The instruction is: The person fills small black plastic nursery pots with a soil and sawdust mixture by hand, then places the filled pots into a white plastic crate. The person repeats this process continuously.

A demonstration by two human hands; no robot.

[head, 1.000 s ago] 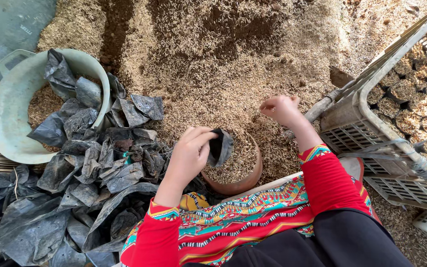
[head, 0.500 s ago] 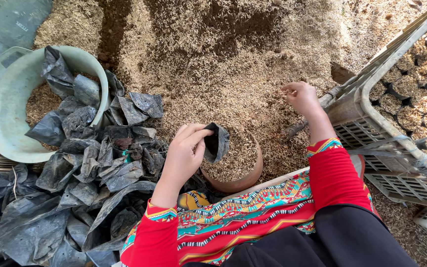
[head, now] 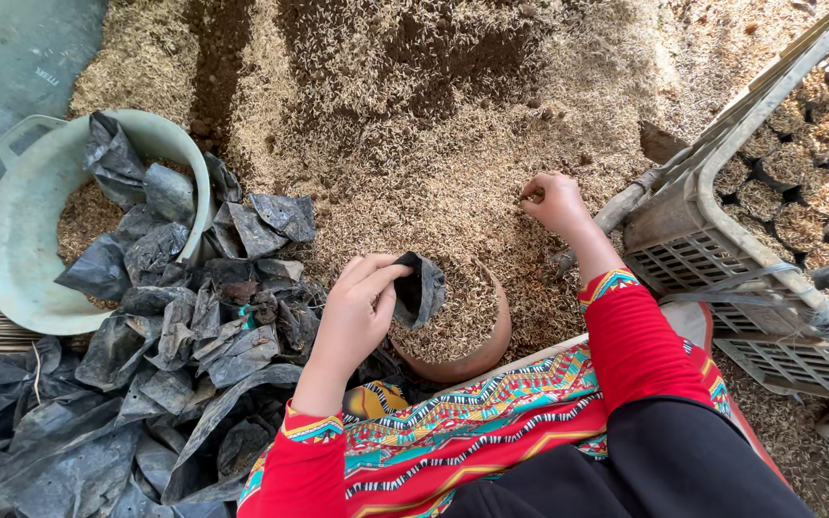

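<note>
Black, crumpled plastic bag (head: pixel 421 288) pinched by left hand (head: pixel 357 312).

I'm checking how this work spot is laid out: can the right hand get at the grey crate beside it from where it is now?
Probably yes. The right hand rests on the loose husk pile, with only open husk between it and the grey crate, whose near wall stands just to its right.

— How's the light?
— Bright, even daylight; the husk heap (head: pixel 434 125) is pale and a little washed out toward the top right.
— Shadows?
— Soft ones only — under the left hand (head: pixel 357 312) and inside the brown bowl (head: pixel 491 345).
— Sharpness?
— Crisp in the middle; the grey crate (head: pixel 722 240) bends outward at the edge, wide-lens stretch.
</note>
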